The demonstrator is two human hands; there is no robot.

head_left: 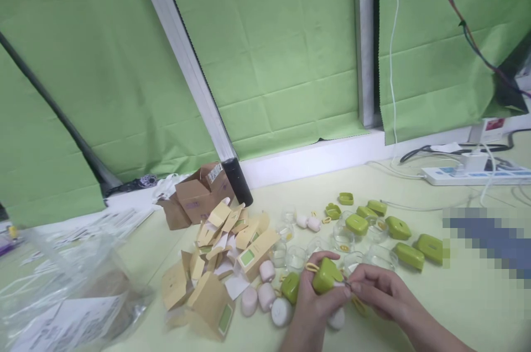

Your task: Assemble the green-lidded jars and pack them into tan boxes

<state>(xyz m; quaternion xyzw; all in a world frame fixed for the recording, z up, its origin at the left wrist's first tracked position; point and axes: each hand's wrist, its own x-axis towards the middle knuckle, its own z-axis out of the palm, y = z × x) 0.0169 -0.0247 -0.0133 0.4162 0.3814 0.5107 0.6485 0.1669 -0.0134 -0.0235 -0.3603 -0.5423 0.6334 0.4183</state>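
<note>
My left hand (312, 303) is wrapped around a small green plastic case (324, 277) with a pale yellow loop (312, 267) sticking out of its side. The fingers of my right hand (384, 292) are pinched together at the case's right edge, beside my left thumb. Something small and dark seems to be between them, too small to name. Another green piece (290, 287) lies just left of my left hand, near several pale pink rounded containers (266, 296) and a white one (281, 311). Clear containers (380, 257) stand beyond my hands.
More green lids (409, 255) lie to the right. Opened cardboard sleeves (213, 302) are heaped left, before a brown box (199, 197) and black cylinder (238, 181). A clear plastic bag (136, 308) is far left. A white power strip (477, 176) with cables is back right.
</note>
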